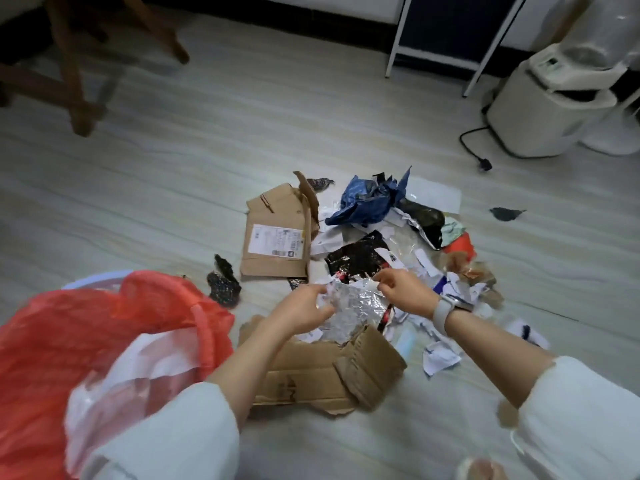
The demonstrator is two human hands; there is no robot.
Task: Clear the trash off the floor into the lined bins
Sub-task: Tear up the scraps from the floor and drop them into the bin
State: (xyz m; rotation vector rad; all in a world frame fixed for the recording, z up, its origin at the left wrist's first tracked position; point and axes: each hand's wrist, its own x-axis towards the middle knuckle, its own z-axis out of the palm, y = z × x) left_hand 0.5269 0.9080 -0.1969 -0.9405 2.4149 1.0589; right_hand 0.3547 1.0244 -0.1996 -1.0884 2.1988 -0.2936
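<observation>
A pile of trash lies on the pale floor. My left hand [304, 311] and my right hand [403, 292] both grip a crumpled silver foil wrapper [356, 304] and hold it just above the pile. Under it lies a torn brown cardboard piece [332, 368]. Farther back are a flattened cardboard box with a label [277, 233], a blue plastic bag [363, 202] and a black glossy wrapper [356, 258]. Several white paper scraps [440, 355] lie to the right. A bin lined with a red bag [86, 337] stands at my lower left, with white plastic inside it.
Wooden chair legs [76, 81] stand at the far left. A white metal rack [443, 39] is at the back. A cream appliance [550, 109] with a black cord and plug [483, 164] sits at the right. Small dark scraps [505, 213] lie apart from the pile.
</observation>
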